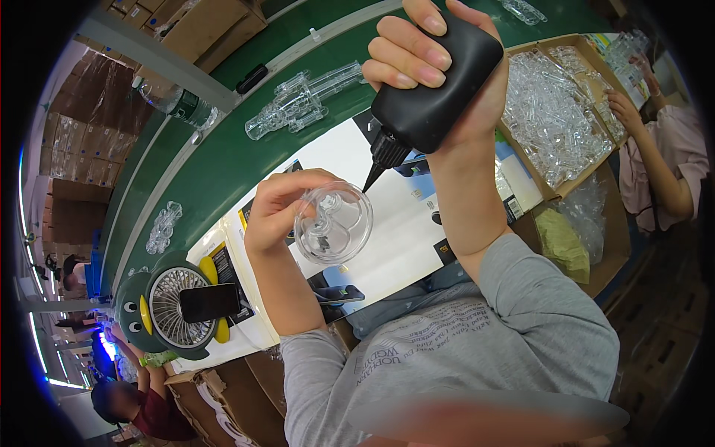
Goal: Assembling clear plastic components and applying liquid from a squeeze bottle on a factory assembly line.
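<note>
My right hand (417, 52) is wrapped round a black squeeze bottle (439, 86), tipped so its pointed nozzle slants down to the left. The nozzle's tip is right at the upper right rim of a clear round plastic piece (346, 231); whether they touch I cannot tell. Fingers of my left hand (279, 208) pinch that piece at its left side, where a small clear tubular part shows. Beneath both hands lies a white printed cardboard sheet (395, 261).
Clear plastic assemblies (302, 104) lie on the green table (223, 153) beyond my hands. A penguin-shaped fan (175, 305) with a dark phone-like slab (210, 302) stands left. At right, a carton (532, 167) holds many clear parts, and another person's hand (624, 110) reaches in beside it.
</note>
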